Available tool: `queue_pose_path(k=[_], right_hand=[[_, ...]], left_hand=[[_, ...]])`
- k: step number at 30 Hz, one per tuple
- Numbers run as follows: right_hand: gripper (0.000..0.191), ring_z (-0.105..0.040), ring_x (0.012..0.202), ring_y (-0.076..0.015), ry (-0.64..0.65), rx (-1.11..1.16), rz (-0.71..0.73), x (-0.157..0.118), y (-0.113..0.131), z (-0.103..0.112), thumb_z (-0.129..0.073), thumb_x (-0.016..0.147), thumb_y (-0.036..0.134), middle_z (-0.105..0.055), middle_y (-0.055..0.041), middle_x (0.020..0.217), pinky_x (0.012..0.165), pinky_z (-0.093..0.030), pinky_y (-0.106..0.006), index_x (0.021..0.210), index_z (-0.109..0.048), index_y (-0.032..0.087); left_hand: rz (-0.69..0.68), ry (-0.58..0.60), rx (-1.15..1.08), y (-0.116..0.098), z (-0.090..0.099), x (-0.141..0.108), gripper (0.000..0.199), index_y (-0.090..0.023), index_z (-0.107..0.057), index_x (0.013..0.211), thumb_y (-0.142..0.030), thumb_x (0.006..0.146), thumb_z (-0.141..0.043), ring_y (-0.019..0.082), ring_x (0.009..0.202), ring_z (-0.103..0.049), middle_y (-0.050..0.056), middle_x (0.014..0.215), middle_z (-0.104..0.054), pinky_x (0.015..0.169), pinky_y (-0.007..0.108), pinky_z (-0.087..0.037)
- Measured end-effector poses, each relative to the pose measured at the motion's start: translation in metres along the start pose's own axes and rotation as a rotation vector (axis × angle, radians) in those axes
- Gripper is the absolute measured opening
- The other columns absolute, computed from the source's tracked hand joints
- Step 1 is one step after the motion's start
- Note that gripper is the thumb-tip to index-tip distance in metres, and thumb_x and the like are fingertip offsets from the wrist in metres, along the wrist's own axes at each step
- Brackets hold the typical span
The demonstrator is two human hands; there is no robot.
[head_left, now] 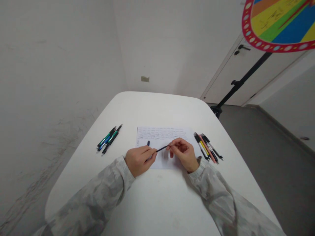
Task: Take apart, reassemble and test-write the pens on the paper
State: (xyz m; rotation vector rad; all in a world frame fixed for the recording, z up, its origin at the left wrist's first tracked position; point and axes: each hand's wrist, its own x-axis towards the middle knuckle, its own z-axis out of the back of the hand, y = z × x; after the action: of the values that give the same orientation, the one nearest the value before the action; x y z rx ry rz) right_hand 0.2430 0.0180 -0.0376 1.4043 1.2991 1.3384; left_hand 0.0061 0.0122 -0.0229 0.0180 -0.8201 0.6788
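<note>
A thin dark pen refill [162,148] stretches between my two hands above the written sheet of paper [159,131]. My left hand [140,160] is closed around its left end. With thumb and fingertips, my right hand [183,154] pinches the other end, where the tip is partly hidden. Just behind my left hand a short dark blue piece [148,143], like part of a pen barrel, sticks up; I cannot tell whether it is held or lies on the paper. Rows of handwriting cover the top of the sheet.
On the white table [159,108], several green, blue and black pens [108,140] lie at the left. Several white, yellow, pink and black pens [208,147] lie right of the paper. A colourful wheel [278,26] on a black stand [246,77] rises beyond the right edge, near a door [228,75].
</note>
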Motion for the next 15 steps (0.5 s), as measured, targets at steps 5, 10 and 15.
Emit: queue_pose_path(k=[5, 10, 15], right_hand=[[0.031, -0.064, 0.053, -0.0142, 0.057, 0.015, 0.002, -0.002, 0.0029, -0.0023, -0.083, 0.087, 0.047, -0.079, -0.0056, 0.08, 0.051, -0.056, -0.029, 0.089, -0.067, 0.021], [0.033, -0.065, 0.053, -0.0142, 0.061, 0.05, 0.014, -0.0022, 0.0059, -0.0028, -0.083, 0.088, 0.048, -0.076, -0.0028, 0.076, 0.053, -0.055, -0.029, 0.088, -0.063, 0.022], [0.034, -0.065, 0.052, -0.0148, -0.002, -0.027, 0.022, -0.0015, 0.0059, -0.0041, -0.082, 0.088, 0.051, -0.075, -0.0032, 0.077, 0.053, -0.056, -0.03, 0.097, -0.071, 0.021]], left_hand=[[-0.015, -0.014, 0.012, 0.0002, 0.0003, 0.0006, 0.013, -0.018, -0.075, 0.104, -0.018, 0.102, -0.063, 0.012, 0.068, -0.071, 0.001, 0.083, -0.077, 0.06, 0.024, -0.054], [-0.03, -0.003, 0.03, 0.0016, 0.0002, -0.0003, 0.013, -0.019, -0.075, 0.105, -0.019, 0.103, -0.062, 0.013, 0.07, -0.073, 0.001, 0.085, -0.078, 0.061, 0.025, -0.054], [-0.053, 0.0, 0.045, 0.0021, 0.0006, 0.0004, 0.012, -0.018, -0.074, 0.104, -0.019, 0.103, -0.062, 0.013, 0.07, -0.073, 0.002, 0.086, -0.079, 0.061, 0.026, -0.055]])
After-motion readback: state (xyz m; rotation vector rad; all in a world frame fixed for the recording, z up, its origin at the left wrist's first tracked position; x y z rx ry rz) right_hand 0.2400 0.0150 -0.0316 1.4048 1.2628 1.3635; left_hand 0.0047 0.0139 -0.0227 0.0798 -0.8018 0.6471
